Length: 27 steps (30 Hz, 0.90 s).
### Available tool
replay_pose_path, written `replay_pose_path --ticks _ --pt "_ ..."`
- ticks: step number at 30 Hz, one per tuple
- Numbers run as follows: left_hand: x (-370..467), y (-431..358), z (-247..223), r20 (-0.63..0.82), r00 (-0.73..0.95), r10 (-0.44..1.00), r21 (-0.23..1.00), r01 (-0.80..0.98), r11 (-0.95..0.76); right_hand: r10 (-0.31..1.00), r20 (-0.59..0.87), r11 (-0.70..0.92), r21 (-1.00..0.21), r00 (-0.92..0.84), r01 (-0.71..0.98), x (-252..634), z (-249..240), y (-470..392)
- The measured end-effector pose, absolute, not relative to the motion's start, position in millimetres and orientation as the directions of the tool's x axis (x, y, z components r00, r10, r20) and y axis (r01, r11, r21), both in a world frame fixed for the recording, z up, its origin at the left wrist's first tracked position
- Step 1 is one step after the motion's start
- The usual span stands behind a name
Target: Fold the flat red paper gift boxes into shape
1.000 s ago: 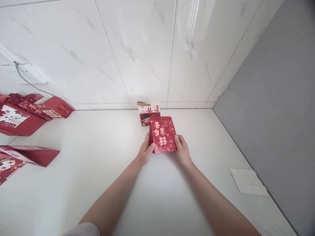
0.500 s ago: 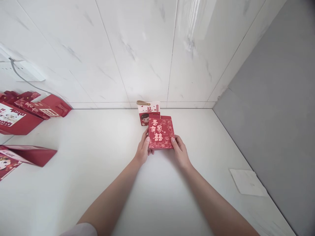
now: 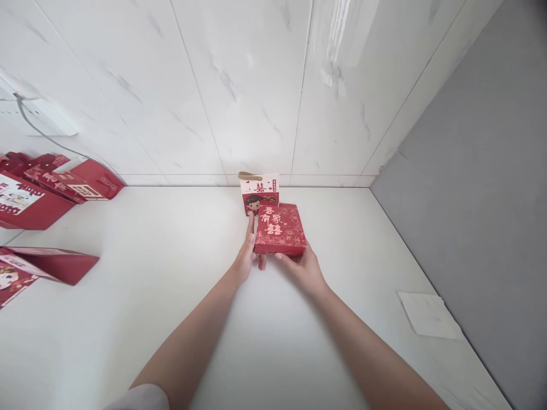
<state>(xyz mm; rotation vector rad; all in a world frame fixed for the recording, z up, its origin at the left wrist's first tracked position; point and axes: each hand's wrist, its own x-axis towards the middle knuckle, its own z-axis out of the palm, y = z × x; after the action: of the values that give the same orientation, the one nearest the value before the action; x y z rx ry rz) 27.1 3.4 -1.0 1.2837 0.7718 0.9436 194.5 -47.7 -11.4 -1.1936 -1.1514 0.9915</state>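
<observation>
A red box (image 3: pixel 281 228) with pale writing and a floral pattern is held up between both hands, its lower side face now showing. My left hand (image 3: pixel 247 253) grips its left side, one finger extended upward along the edge and others partly hidden beneath. At the lower right corner, my right hand (image 3: pixel 305 267) holds the box, its thumb along the bottom edge; the remaining fingers are mostly hidden. Behind the box, a small white and red gift box (image 3: pixel 260 185) with a tan strap and a cartoon figure stands near the tiled wall, partly covered.
Several red gift boxes (image 3: pixel 32 199) stand at the far left by the wall, under a grey cable (image 3: pixel 51 139). A folded red card-like piece (image 3: pixel 68 267) lies nearer. A white plate (image 3: pixel 429 315) sits at the right edge.
The red box has tilted, showing its lower side face. My right thumb has moved from its front to the bottom edge, and a left finger now points upward beside it.
</observation>
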Motion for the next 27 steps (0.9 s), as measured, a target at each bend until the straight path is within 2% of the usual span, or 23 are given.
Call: replay_pose_path --ticks 3,8,14,22,27 --pt "27.4 1.1 0.4 0.085 0.436 0.896 0.99 -0.14 -0.025 0.987 0.038 0.032 -0.999 0.153 0.042 196.8 -8.7 -48.1" --pt "28.0 -0.3 1.0 0.089 0.442 0.893 0.996 -0.06 -0.07 0.983 -0.001 -0.019 -0.995 0.185 0.099 198.5 -5.1 -49.5" --pt "29.0 -4.4 9.2 0.099 0.493 0.864 0.994 -0.094 -0.06 0.985 -0.013 -0.028 -0.996 0.174 0.083 198.3 -3.1 -50.1" --pt "31.4 -3.3 6.0 0.03 0.461 0.887 0.999 -0.03 -0.018 0.987 0.002 -0.005 -0.999 0.159 0.045 196.7 -4.9 -49.6" --pt "32.4 -1.7 4.6 0.029 0.423 0.906 1.0 -0.02 -0.023 0.987 0.014 0.0 -0.996 0.159 0.088 196.2 -5.3 -49.9"
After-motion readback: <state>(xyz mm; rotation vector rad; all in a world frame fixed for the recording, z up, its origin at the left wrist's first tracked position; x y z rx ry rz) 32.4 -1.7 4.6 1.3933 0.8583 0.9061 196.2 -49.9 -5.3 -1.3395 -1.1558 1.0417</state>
